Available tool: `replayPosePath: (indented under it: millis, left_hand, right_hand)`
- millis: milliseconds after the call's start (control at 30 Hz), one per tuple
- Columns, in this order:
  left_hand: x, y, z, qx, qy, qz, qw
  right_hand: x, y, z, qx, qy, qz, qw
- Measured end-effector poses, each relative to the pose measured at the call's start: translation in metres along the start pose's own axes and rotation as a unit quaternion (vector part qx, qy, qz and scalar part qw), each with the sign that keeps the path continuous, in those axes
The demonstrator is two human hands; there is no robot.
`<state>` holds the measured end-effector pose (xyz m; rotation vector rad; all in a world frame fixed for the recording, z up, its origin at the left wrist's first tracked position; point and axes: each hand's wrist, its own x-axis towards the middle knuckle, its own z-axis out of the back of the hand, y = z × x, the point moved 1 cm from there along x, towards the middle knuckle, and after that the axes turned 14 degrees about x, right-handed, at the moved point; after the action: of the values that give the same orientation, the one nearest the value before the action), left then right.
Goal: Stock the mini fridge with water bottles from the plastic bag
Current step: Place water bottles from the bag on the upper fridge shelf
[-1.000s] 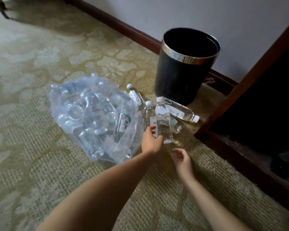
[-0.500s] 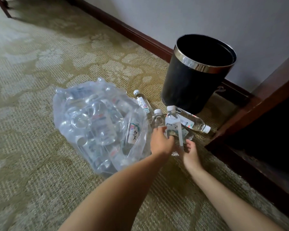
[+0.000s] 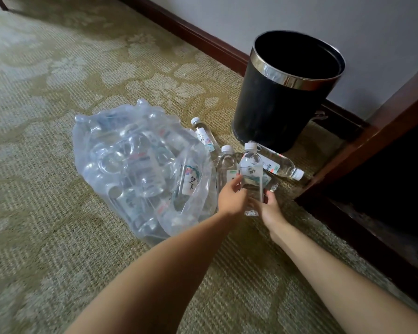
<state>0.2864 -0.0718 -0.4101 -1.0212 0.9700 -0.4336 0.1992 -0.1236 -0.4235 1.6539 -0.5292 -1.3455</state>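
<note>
Patterned green carpet point(image 3: 58, 97) meets a grey wall point(image 3: 348, 18), where a black bin point(image 3: 263, 112) stands. Beside the full bag point(image 3: 135, 165), the left hand point(image 3: 232, 200) and right hand point(image 3: 272, 209) both grip one upright bottle point(image 3: 251, 167).

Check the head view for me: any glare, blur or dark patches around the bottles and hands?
Head view: soft, even light; glare on the plastic bag blurs the bottles inside; left hand, right hand and the held bottle are slightly soft; the bin rim reflects; the cabinet opening at right is black, nothing readable.
</note>
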Motion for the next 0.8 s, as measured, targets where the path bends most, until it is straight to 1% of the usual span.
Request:
replayPosePath:
  millis: [133, 233, 300, 367, 467, 533, 600, 667, 700, 733, 800]
  left_hand:
    - [0.004, -0.006, 0.013, 0.025, 0.054, -0.016, 0.998]
    - [0.008, -0.01, 0.013, 0.047, 0.114, -0.016, 0.992]
    - [0.007, -0.011, 0.006, 0.065, 0.148, -0.007, 0.987]
    - [0.0, -0.01, -0.007, 0.034, 0.144, 0.021, 0.989]
    - [-0.007, -0.003, -0.021, -0.023, 0.106, 0.086, 0.99]
    - [-0.006, 0.001, -0.022, -0.001, 0.088, 0.099, 0.991]
    - [-0.003, 0.0, -0.02, 0.028, 0.117, 0.093, 0.988]
    - [-0.004, -0.001, -0.02, 0.057, 0.179, 0.079, 0.979]
    - [-0.005, 0.0, -0.022, 0.073, 0.202, 0.074, 0.974]
    - [-0.004, 0.002, -0.024, 0.08, 0.208, 0.071, 0.972]
    - [-0.005, 0.005, -0.029, 0.06, 0.183, 0.075, 0.978]
  right_hand:
    - [0.0, -0.001, -0.007, -0.014, 0.002, 0.002, 1.0]
    - [0.001, -0.004, -0.006, -0.006, -0.015, 0.004, 1.0]
    - [0.001, -0.007, 0.0, -0.048, -0.037, 0.031, 0.998]
    - [0.001, -0.008, 0.006, -0.085, -0.047, 0.043, 0.994]
    - [0.003, -0.013, 0.012, -0.099, -0.042, 0.035, 0.994]
    - [0.002, -0.017, 0.015, -0.105, -0.033, 0.027, 0.993]
    - [0.001, -0.022, 0.02, -0.076, -0.039, 0.006, 0.996]
    - [-0.004, -0.024, 0.026, -0.009, -0.057, -0.031, 0.998]
    - [-0.007, -0.024, 0.03, 0.004, -0.062, -0.039, 0.997]
    - [-0.009, -0.026, 0.034, -0.005, -0.066, -0.034, 0.997]
    - [-0.014, -0.029, 0.043, -0.024, -0.063, -0.018, 0.998]
